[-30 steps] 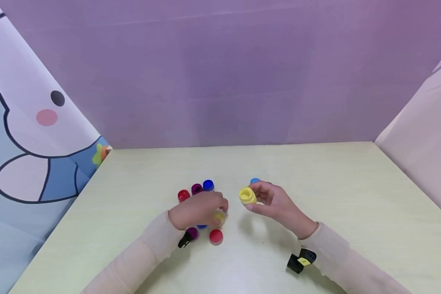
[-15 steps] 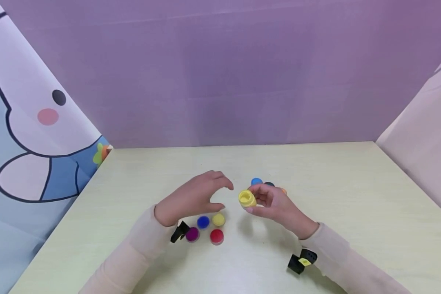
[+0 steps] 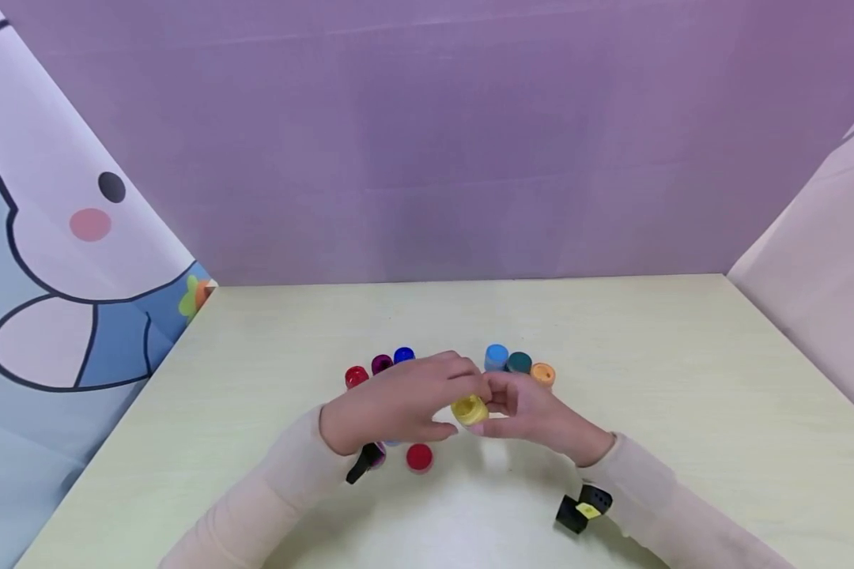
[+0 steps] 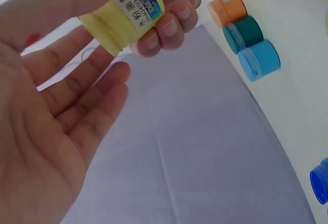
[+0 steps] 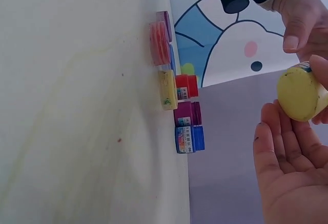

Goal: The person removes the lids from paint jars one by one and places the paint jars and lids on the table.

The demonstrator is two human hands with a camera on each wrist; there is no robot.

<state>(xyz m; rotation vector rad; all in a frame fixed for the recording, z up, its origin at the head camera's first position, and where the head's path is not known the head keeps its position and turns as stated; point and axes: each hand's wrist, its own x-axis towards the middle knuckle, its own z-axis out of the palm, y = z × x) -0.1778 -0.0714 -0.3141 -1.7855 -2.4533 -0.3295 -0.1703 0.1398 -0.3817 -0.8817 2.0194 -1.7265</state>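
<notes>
My right hand holds a small yellow paint jar above the table, its lidless mouth tilted toward the left. The left hand reaches over to the jar, fingers at its far side and thumb apart from it. In the left wrist view the left fingers lie extended beside the mouth of the jar, while the right fingertips grip its body. In the right wrist view the jar's base faces the camera. A yellow lid rests on the table, hidden in the head view.
Red, purple and blue paint jars stand uncapped behind the left hand. Light blue, dark green and orange jars stand beyond the right hand. A red lid lies in front.
My left hand has left the lids on the table, lifted with thumb and fingers spread, and come across to the yellow jar. The right hand has brought the jar slightly nearer and to the left.
</notes>
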